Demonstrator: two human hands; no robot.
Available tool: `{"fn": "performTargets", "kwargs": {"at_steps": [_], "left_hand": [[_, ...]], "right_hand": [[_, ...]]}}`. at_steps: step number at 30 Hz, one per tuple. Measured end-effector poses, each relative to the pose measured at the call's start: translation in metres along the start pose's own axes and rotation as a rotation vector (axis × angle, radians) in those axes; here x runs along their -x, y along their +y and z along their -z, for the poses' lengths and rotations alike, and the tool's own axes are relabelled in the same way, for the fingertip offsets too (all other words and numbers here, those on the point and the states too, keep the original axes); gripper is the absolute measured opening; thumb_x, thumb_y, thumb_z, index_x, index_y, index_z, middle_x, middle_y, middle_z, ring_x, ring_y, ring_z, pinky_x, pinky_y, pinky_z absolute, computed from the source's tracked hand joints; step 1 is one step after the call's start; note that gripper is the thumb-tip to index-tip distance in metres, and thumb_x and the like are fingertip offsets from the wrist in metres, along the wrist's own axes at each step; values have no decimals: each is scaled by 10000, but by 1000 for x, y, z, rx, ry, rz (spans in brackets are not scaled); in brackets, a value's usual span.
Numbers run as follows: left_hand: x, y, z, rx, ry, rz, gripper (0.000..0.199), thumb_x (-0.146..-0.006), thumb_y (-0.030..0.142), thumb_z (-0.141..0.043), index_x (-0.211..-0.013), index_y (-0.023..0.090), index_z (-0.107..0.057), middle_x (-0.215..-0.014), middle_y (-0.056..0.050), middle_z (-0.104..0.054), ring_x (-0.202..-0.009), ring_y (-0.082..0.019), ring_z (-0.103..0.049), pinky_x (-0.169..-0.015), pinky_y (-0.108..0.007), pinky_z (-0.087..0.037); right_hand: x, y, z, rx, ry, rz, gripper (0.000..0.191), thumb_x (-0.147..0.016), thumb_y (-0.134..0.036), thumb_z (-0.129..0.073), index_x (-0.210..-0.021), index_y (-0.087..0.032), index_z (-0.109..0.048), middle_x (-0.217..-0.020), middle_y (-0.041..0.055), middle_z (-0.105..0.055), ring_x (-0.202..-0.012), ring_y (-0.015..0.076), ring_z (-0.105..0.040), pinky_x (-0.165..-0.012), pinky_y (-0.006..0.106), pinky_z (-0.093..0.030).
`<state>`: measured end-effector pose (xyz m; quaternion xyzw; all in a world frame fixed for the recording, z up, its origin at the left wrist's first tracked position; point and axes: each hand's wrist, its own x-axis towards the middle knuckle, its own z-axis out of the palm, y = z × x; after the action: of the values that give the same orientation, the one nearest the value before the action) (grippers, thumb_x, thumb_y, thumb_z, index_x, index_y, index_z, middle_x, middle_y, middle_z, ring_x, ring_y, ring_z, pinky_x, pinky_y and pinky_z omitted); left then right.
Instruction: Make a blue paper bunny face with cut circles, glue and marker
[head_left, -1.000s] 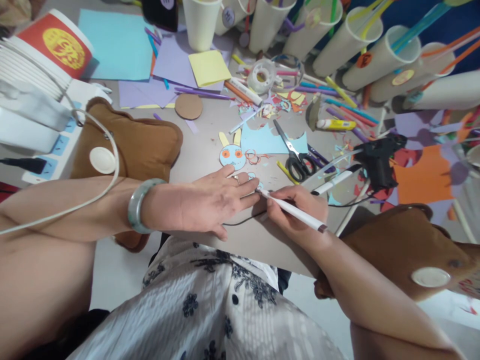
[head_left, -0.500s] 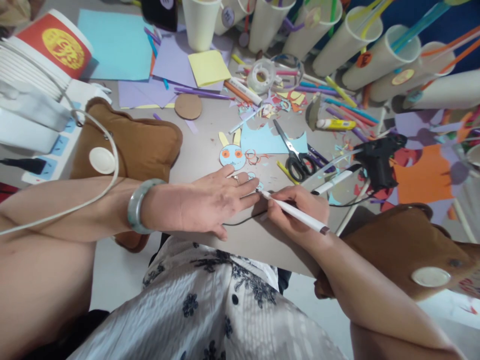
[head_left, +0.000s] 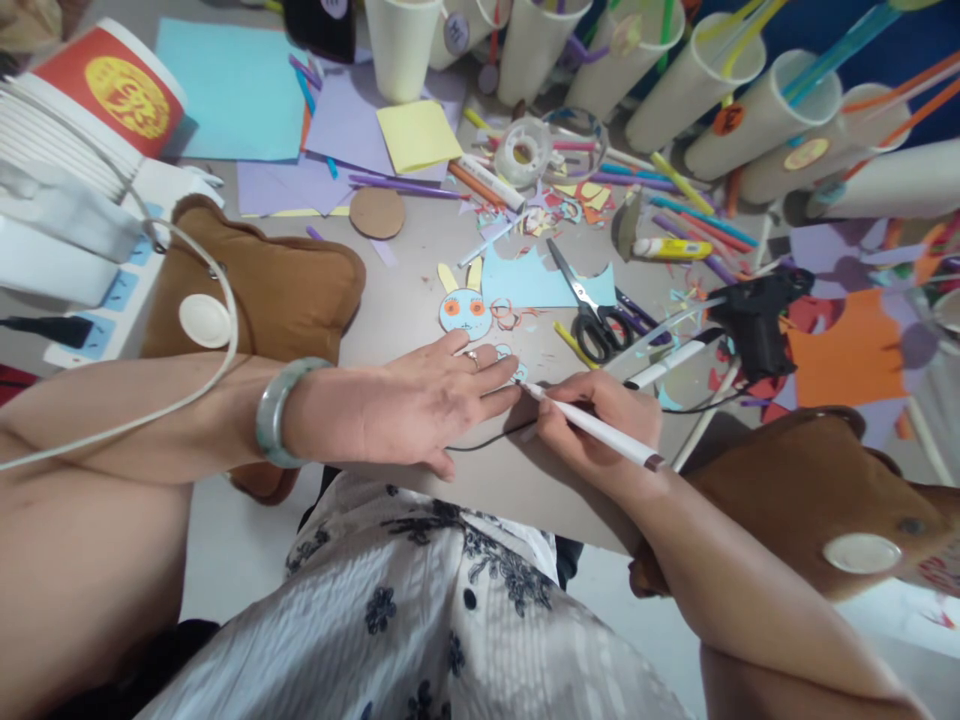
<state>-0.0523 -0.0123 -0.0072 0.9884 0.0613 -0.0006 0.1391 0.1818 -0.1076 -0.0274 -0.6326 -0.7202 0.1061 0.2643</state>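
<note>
My left hand (head_left: 435, 395) lies flat on the table with its fingers stretched out, over a small light-blue paper cutout (head_left: 514, 365) that shows partly past the fingertips. Black marks are drawn on the cutout. My right hand (head_left: 596, 420) grips a white marker (head_left: 611, 435), tilted, its tip at the cutout's edge beside my left fingers. Just above my left hand is a blue paper bunny head (head_left: 465, 313) with yellow ears and orange eyes. A larger light-blue paper remnant (head_left: 547, 278) with a scalloped edge lies next to it.
Black-handled scissors (head_left: 589, 310) rest on the blue remnant. A black glue gun (head_left: 765, 320) lies to the right, a tape roll (head_left: 521, 152) farther back. Brown cushions (head_left: 277, 285) flank the work spot. Paper cups (head_left: 660, 90) with straws line the back; a cable crosses my left forearm.
The marker's tip has shifted slightly at the cutout's edge, and my right hand moved a little with it. My left hand stays almost where it was.
</note>
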Motion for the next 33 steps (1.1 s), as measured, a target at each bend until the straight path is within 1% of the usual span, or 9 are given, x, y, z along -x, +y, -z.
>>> {"fn": "performTargets", "kwargs": {"at_steps": [3, 8, 11, 13, 17, 22, 26, 28, 33], "left_hand": [[0, 0, -1, -13, -7, -9, 845, -810, 611, -777, -1477, 183, -483, -1561, -199, -499, -1412, -382, -478, -1177, -534, -316], [0, 0, -2, 0, 20, -9, 850, -799, 604, -790, -1470, 176, -492, -1551, -203, -509, -1404, -387, -485, -1179, -532, -321], [0, 0, 0, 3, -4, -2, 838, -808, 605, -782, -1476, 196, -483, -1561, -192, -503, -1404, -383, -488, -1179, -533, -319], [0, 0, 1, 6, -23, 3, 838, -816, 600, -776, -1486, 200, -470, -1575, -191, -490, -1412, -377, -484, -1184, -534, -312], [-1, 0, 1, 14, -28, 5, 878, -803, 586, -798, -1492, 163, -456, -1582, -216, -474, -1424, -375, -475, -1195, -534, -299], [-1, 0, 0, 10, -35, 4, 901, -802, 576, -808, -1500, 136, -445, -1592, -234, -457, -1433, -385, -468, -1200, -547, -296], [0, 0, 0, 25, -37, 13, 865, -818, 579, -789, -1509, 188, -445, -1602, -205, -463, -1446, -382, -463, -1203, -551, -293], [0, 0, -1, 32, -26, 19, 879, -815, 585, -789, -1521, 203, -433, -1611, -198, -456, -1456, -380, -456, -1207, -548, -290], [2, 0, -3, 37, 12, 10, 931, -791, 575, -812, -1524, 144, -435, -1587, -225, -477, -1449, -388, -463, -1201, -531, -303]], "right_hand": [[0, 0, 0, -10, 13, 13, 150, -826, -327, -621, -703, -249, -588, -574, -10, -667, -464, 139, -594, -463, 259, -423], [0, 1, 0, -29, 41, 59, 123, -823, -296, -633, -722, -239, -591, -575, -20, -662, -445, 126, -580, -458, 250, -412], [0, 1, 0, -19, 49, 74, 110, -817, -288, -636, -731, -237, -589, -587, -24, -666, -452, 123, -582, -468, 246, -418], [0, 1, 0, -17, 42, 72, 112, -817, -289, -638, -731, -239, -587, -588, -27, -663, -457, 120, -578, -483, 247, -425], [2, 2, 1, -24, 30, 59, 120, -827, -306, -641, -736, -244, -594, -588, -23, -656, -472, 131, -585, -495, 257, -435], [4, 3, 4, 12, 61, 28, 121, -839, -345, -635, -783, -241, -608, -646, -1, -695, -505, 149, -618, -501, 267, -449], [4, 3, 4, 13, 92, 27, 134, -844, -347, -634, -777, -238, -592, -621, -9, -677, -468, 135, -580, -478, 263, -420], [4, 3, 3, 4, 99, 24, 125, -838, -337, -636, -777, -239, -588, -615, -12, -670, -464, 132, -574, -479, 263, -420], [5, 4, 2, -8, 81, -2, 96, -823, -316, -641, -787, -244, -590, -636, -9, -677, -476, 137, -582, -488, 270, -433]]}}
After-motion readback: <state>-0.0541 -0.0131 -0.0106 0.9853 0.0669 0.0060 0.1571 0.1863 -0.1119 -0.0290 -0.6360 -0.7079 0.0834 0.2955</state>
